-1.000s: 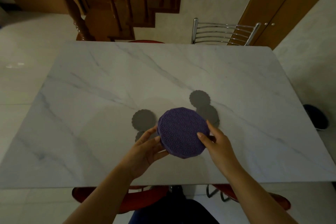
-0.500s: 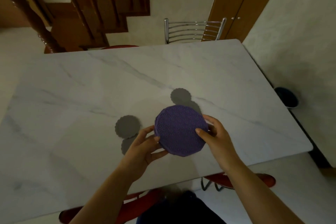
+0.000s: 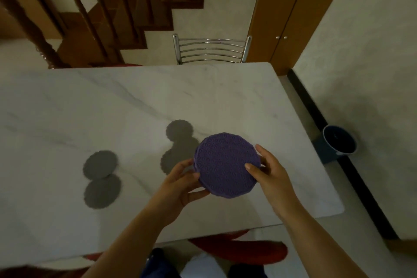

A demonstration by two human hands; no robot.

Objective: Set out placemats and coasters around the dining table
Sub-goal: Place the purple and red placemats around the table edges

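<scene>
Above the table's [image 3: 225,97] near right part you hold the purple stack [image 3: 225,165]. Your left hand [image 3: 178,185] grips its left edge and your right hand [image 3: 268,174] pinches its right. Tilt it or loosen either side, and pieces may slide off.

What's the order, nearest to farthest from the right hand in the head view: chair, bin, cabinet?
1. Bin, on the floor right of the table, nearest the right hand, which grips the mats.
2. Chair, at the table's far edge.
3. Cabinet, against the wall behind the chair.
</scene>
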